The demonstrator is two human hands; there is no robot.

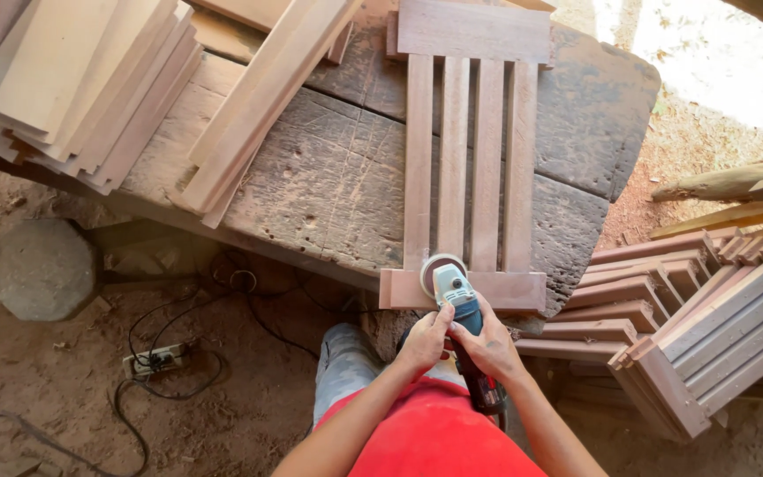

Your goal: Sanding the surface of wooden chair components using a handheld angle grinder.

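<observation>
The angle grinder (457, 305) sits at the near edge of the desk (328, 177), its round sanding disc (439, 268) laid flat on the near crossbar of the slatted wooden panel (470, 168), presumably so the whole face of the disc bears on the wood. Both hands grip it: the left hand (423, 342) has its fingers closed around the body on the left side, and the right hand (490, 346) has its fingers wrapped over the rear of the body on the right, a two-handed hold that looks meant to steady the tool. The panel lies lengthwise away from the person on the desk, its near crossbar at the desk's near edge, which puts that end within easy reach. Just right of the desk's near corner, on the ground, finished-looking slatted panels (691, 327) lie stacked. Left of the desk, below its edge, a power strip (156, 359) and cables rest on the dirt floor beside a round stone (41, 268). At the far left of the desk, loose planks (90, 79) are piled.
</observation>
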